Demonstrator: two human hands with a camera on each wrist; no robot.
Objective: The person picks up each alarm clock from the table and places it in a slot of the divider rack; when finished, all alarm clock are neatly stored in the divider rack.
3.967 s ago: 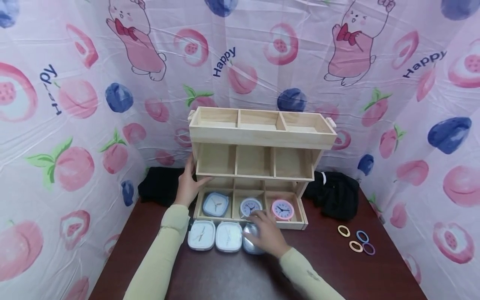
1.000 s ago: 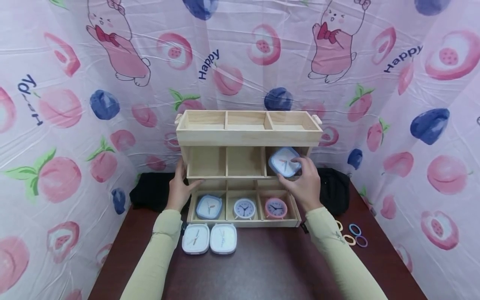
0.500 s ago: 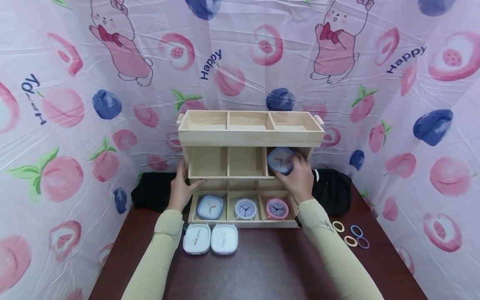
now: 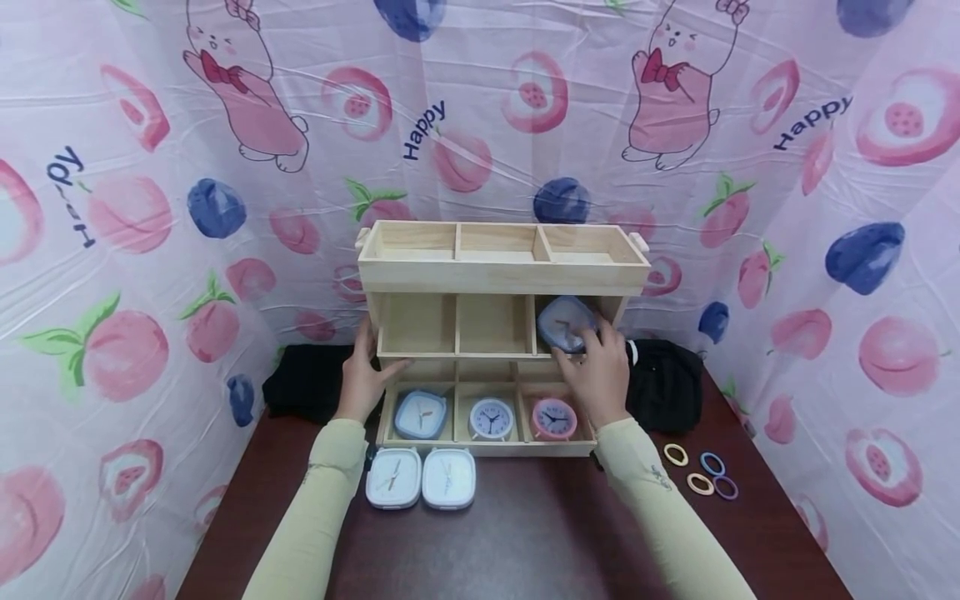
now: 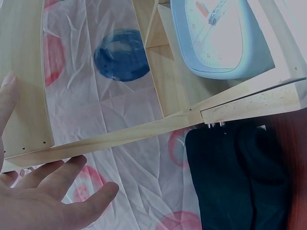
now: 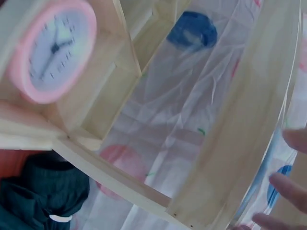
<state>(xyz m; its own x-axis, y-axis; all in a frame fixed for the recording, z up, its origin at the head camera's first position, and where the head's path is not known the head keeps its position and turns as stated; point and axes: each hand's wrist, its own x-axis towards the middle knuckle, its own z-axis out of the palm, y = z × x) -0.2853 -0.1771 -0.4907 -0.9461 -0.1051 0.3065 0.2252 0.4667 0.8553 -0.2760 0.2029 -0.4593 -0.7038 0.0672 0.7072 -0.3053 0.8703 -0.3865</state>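
Observation:
A three-tier wooden box (image 4: 495,275) with divided trays stands at the back of the table. My left hand (image 4: 360,379) grips its left side by the middle tray, with the thumb at the tray's lower edge and the fingers along the side. A square blue alarm clock (image 4: 564,322) leans face outward in the middle tray's right compartment. My right hand (image 4: 600,375) rests at the clock's lower right, its fingers loosely spread and the thumb by the tray's front edge. The bottom tray holds another blue clock (image 4: 420,414), a round white clock (image 4: 491,419) and a round pink clock (image 4: 554,418).
Two white square clocks (image 4: 422,478) lie side by side before the box. Several small coloured rings (image 4: 713,463) lie at the right. Black cloth items (image 4: 311,382) sit behind the box on both sides. A printed curtain (image 4: 480,108) encloses the table.
My right hand has taken the blue clock from the front row up into the middle tray's right compartment. Over the last second the clock has settled and its hold loosened. The left hand stays.

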